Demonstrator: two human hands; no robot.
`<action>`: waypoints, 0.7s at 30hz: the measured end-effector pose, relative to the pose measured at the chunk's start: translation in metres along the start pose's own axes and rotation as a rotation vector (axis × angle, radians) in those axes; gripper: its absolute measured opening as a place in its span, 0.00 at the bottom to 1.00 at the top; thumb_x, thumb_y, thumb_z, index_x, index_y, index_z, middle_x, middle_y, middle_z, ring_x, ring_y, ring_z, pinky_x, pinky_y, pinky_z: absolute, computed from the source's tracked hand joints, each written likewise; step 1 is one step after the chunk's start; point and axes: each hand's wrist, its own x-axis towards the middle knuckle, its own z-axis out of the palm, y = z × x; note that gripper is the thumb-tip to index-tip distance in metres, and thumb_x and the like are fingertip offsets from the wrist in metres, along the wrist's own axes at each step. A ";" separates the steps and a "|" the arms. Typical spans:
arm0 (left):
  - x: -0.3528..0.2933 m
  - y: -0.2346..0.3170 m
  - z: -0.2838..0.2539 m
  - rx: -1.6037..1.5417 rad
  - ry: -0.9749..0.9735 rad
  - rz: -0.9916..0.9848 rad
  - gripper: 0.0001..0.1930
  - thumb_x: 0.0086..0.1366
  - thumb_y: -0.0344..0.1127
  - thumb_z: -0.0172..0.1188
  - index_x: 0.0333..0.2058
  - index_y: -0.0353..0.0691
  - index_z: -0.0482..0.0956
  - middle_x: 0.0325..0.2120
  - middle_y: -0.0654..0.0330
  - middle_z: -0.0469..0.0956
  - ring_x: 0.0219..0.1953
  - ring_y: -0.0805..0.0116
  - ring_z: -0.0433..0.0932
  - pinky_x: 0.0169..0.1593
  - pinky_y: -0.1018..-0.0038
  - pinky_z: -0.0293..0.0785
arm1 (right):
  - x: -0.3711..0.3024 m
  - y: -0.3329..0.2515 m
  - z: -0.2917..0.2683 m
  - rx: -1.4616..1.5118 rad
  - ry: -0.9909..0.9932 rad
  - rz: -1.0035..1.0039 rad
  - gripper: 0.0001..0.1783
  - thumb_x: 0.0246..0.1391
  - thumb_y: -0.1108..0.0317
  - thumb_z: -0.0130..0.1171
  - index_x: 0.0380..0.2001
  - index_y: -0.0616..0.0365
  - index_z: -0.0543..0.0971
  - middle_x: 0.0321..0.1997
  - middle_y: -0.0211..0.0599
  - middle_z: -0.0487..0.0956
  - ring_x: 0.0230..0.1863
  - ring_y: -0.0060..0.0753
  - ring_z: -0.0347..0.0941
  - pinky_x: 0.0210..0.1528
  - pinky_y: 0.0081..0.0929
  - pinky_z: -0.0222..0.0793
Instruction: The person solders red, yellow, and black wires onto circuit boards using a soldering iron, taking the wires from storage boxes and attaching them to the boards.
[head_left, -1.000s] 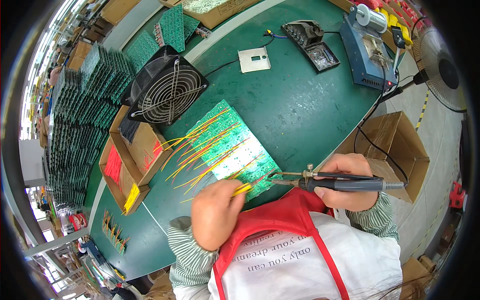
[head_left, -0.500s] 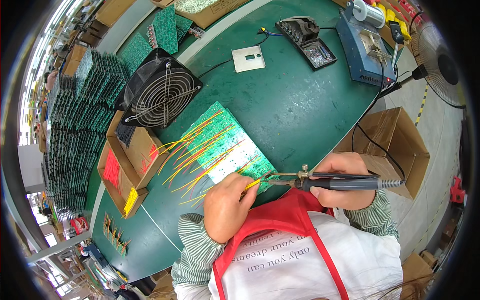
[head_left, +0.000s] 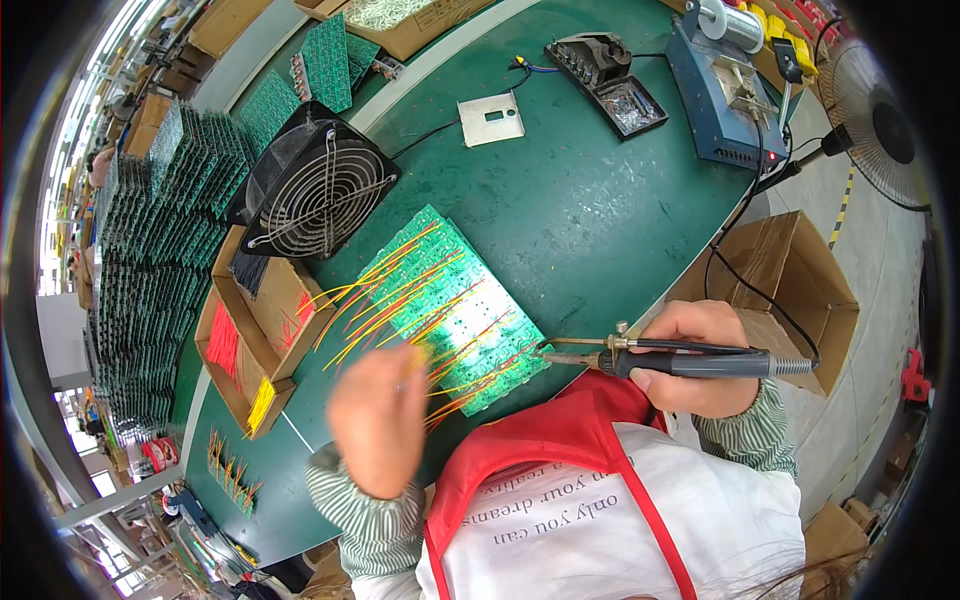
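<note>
My right hand (head_left: 700, 322) is closed round a grey soldering iron (head_left: 690, 364) with a thin metal solder-feed tube along its top. The iron's tip points left, at the right corner of a green circuit board panel (head_left: 485, 310) on the table. Red and yellow wires (head_left: 390, 295) stand out from the panel in rows, their free ends reaching left past its edge. My left hand (head_left: 378, 420) is off the panel's lower left side, near the wire ends. Motion smears its fingers, and a yellow blur shows at the fingertips.
Left of the panel are a black fan (head_left: 322, 185) and a cardboard tray (head_left: 262, 335) of cut wires. Stacked circuit boards (head_left: 150, 280) stand at far left. A blue solder feeder (head_left: 715, 95) with a spool is at back right; a cardboard box (head_left: 790, 285) stands beside the table.
My left hand has moved left from the panel's near corner, uncovering the wires there. The soldering iron has shifted slightly, still in my right hand.
</note>
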 end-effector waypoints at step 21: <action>0.011 0.033 0.050 -0.339 -0.238 0.081 0.05 0.55 0.29 0.63 0.28 0.34 0.78 0.21 0.56 0.71 0.19 0.63 0.69 0.24 0.70 0.64 | -0.002 0.007 -0.008 -0.055 0.048 -0.016 0.10 0.37 0.71 0.65 0.23 0.63 0.75 0.15 0.29 0.74 0.15 0.18 0.69 0.19 0.18 0.64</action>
